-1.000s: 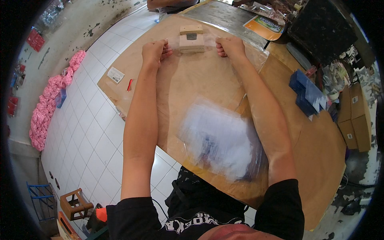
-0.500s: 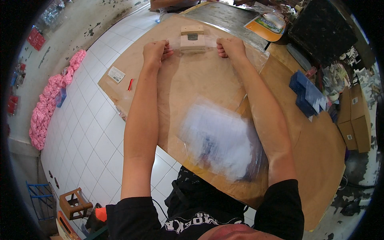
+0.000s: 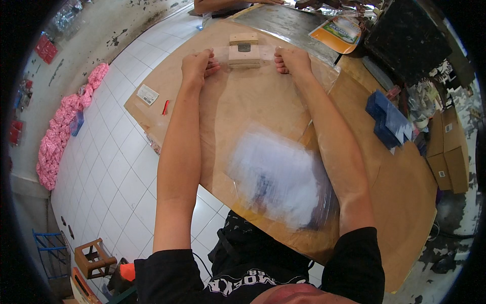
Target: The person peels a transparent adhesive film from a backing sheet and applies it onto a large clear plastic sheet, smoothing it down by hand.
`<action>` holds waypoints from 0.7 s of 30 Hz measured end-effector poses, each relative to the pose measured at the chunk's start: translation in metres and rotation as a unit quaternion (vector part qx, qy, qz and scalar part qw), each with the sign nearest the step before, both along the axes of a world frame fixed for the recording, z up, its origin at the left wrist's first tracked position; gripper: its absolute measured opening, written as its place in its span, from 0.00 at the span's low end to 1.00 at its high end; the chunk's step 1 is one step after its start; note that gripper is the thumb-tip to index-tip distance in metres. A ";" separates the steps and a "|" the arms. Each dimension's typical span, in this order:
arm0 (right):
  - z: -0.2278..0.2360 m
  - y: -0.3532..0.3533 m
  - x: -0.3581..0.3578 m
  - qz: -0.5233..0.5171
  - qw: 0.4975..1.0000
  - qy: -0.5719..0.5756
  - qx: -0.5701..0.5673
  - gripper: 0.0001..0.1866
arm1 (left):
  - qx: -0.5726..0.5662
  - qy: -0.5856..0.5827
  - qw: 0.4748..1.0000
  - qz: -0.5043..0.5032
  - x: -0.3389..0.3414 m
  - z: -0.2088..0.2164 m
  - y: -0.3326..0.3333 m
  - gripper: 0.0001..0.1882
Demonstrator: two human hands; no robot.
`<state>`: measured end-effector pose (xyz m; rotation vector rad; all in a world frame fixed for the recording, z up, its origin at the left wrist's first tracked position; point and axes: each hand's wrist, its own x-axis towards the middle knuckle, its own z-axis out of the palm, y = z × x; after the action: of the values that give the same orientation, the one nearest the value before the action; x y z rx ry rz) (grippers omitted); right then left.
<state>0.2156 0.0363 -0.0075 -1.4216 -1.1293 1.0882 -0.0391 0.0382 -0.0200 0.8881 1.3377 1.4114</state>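
Both arms reach far across the table. My left hand (image 3: 199,68) is closed on one end of a clear plastic sheet (image 3: 221,52), and my right hand (image 3: 292,62) is closed on its other end. Stretched between them, the sheet crosses a small wooden block (image 3: 244,61) that has a dark piece in its middle. Another wooden strip (image 3: 243,37) stands just behind. Closer to my body lies a spread stack of clear plastic bags (image 3: 278,177), partly beside my right forearm.
A red pen-like item (image 3: 165,107) and a white label (image 3: 147,95) lie at the left. Blue plastic-wrapped packs (image 3: 389,119) and cardboard boxes (image 3: 447,149) are at the right. Another person's arm (image 3: 223,5) rests at the far edge, near an orange package (image 3: 338,34).
My hands stay almost where they were, still holding the plastic sheet over the block. At the far edge, the other person's arm and hand have shifted further into sight.
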 end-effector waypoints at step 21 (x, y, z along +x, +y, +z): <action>-0.002 0.003 0.004 0.000 1.000 -0.013 0.005 0.09 | -0.002 -0.015 1.000 -0.006 -0.001 -0.003 0.004 0.13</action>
<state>0.2197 0.0397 -0.0098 -1.4317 -1.1526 1.0646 -0.0397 0.0417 -0.0228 0.8678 1.3098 1.4082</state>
